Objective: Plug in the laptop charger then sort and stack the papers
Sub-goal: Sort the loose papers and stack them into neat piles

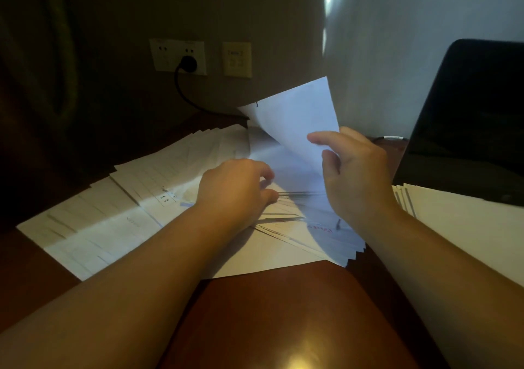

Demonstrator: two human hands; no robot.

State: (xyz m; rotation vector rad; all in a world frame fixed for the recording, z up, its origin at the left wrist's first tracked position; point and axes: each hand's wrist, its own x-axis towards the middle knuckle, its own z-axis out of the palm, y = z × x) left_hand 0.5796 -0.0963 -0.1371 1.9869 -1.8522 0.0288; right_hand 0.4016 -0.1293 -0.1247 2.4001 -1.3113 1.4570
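The plug (188, 63) sits in the wall socket (178, 55), so sorting is the step in hand. The right hand (354, 175) pinches a lifted sheet (297, 113) by its edge, while the left hand (235, 187), fingers curled, rests on the fanned papers (113, 198) on the bench (269, 312). Best to peel one sheet free, pinning the fan so it does not slide, then square the edges before stacking.
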